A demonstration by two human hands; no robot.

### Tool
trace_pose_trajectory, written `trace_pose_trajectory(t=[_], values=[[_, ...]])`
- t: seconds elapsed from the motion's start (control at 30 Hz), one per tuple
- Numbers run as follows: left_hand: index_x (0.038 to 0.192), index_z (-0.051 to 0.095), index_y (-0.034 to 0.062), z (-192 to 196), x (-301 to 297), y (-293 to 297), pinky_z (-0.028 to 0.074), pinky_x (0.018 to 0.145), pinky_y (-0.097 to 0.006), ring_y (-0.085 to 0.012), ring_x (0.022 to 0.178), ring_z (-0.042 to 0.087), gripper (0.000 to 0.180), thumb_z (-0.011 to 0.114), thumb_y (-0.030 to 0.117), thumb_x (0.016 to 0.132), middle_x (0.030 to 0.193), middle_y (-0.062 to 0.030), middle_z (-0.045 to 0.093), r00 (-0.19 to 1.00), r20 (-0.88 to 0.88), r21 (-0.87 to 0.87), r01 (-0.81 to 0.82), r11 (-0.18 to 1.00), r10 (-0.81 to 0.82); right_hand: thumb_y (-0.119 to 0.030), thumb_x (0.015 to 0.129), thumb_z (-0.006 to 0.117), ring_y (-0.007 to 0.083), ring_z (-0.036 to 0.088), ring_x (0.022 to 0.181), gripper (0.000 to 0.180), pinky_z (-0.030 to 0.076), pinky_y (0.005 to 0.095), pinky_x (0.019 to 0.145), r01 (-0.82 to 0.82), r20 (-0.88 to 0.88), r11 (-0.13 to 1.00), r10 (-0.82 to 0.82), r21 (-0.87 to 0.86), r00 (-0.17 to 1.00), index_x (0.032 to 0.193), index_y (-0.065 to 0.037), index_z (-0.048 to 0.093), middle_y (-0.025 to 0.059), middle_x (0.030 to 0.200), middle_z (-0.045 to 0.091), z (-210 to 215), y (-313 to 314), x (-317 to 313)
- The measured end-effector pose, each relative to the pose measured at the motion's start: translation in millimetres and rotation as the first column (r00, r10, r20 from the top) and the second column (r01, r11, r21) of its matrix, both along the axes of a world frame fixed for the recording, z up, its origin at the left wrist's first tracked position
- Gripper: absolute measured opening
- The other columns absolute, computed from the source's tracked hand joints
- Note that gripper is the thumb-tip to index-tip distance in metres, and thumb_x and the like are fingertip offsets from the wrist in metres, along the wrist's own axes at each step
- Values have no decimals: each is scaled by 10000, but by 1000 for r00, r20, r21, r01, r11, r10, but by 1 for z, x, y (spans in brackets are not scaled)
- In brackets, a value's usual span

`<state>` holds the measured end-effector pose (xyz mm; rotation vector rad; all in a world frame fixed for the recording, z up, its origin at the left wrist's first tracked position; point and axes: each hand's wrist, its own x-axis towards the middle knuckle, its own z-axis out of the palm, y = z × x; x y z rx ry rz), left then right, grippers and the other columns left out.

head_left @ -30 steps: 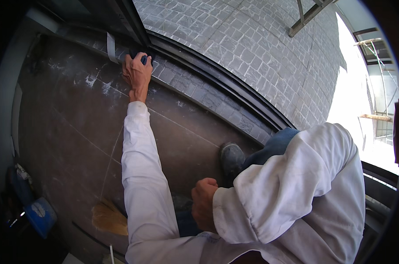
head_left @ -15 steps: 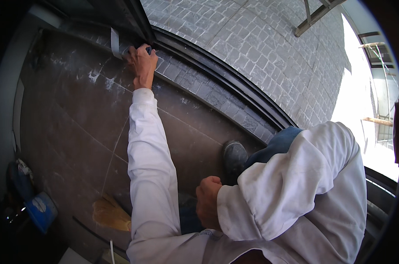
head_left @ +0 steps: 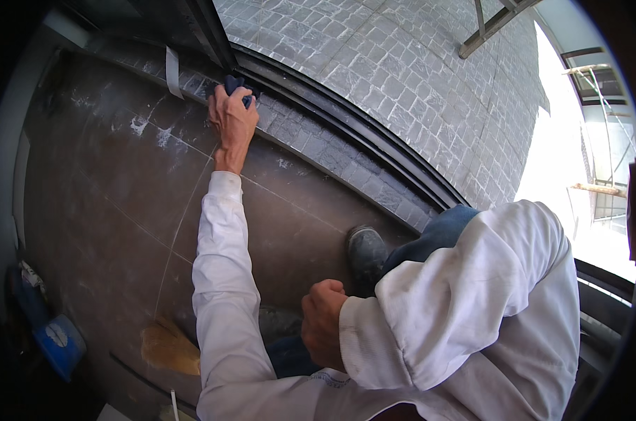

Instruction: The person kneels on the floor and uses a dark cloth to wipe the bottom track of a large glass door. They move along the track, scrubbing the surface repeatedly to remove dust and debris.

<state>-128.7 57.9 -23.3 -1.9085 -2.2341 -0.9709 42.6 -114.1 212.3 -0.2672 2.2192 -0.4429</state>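
the left hand is stretching out toward 11 o'clock at the end of a white sleeve, its fingers bending closed around a bunched dark blue cloth; folds of it are showing above the knuckles and between the fingers. the cloth is lying at 11 o'clock on the narrow grey tiled sill, just beside the black door track and near the foot of the dark door frame. the right hand is resting at 6 o'clock, close to the body, curling into a loose fist; its palm is facing out of sight, so i cannot tell whether it is holding anything. a pale strip is hanging over the sill between 10 and 11 o'clock, just left of the cloth. a dark boot is standing near the centre toward 5 o'clock, on the brown tiled floor. a tan brush is lying at between 7 and 8 o'clock beside the left sleeve, and a blue object is sitting at 8 o'clock. beyond the track, grey paving is spreading from 12 to 2 o'clock.
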Motion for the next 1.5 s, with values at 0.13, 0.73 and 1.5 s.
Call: trace_pose_trajectory(t=[0.13, 0.73, 1.5], values=[[1040, 774, 155, 7, -41, 47, 517, 845, -508, -413, 1045, 625, 247, 769, 298, 839, 1070, -191, 622, 971, -28, -80, -238, 968, 237, -310, 893, 642, 228, 639, 918, 384, 515, 358, 755, 11, 18, 1000, -11, -7, 1000, 1142, -19, 663, 67, 986, 678, 1, 5, 6], [1061, 766, 112, 12, 4, 18, 547, 825, -485, -414, 1006, 644, 252, 759, 253, 852, 1134, -197, 619, 988, -73, -128, -142, 982, 133, -319, 895, 643, 221, 639, 931, 407, 518, 348, 766, 5, -4, 999, -5, -53, 1000, 1167, -16, 652, 66, 1007, 678, 2, -1, 5], [1027, 765, 149, 8, 13, -6, 515, 865, -479, -386, 1038, 612, 221, 786, 278, 849, 1091, -170, 597, 997, 8, -77, -78, 994, 79, -330, 898, 644, 213, 639, 948, 438, 523, 335, 780, -61, 89, 984, 77, -166, 993, 1198, -11, 637, 64, 1034, 677, -3, -10, 9]])
